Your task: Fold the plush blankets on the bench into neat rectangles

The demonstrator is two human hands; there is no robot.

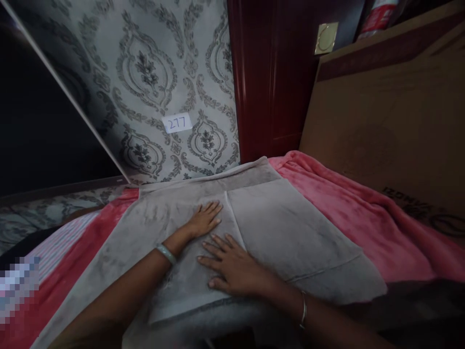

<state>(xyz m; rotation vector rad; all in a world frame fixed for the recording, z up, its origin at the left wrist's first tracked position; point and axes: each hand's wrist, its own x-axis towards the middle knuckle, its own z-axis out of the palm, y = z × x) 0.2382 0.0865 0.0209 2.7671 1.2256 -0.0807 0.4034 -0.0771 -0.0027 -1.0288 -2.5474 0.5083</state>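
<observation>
A soft grey blanket (283, 218) lies spread in front of me, with its sides partly folded over toward the middle. My left hand (206, 219) rests flat on the grey cloth, fingers stretched, left of a light fold edge. Nearer to me, my right hand (234, 269) also lies flat on the cloth with its fingers spread, partly across that same edge. Neither hand grips anything. A pale bangle is on the left wrist and a thin metal one on the right.
Under the grey cloth, a pink-red blanket (334, 213) shows at both sides. A large cardboard box (385, 116) leans at the right. At the left stands a dark screen-like panel (43, 106). A paper marked 277 (177, 123) is on the patterned wall behind.
</observation>
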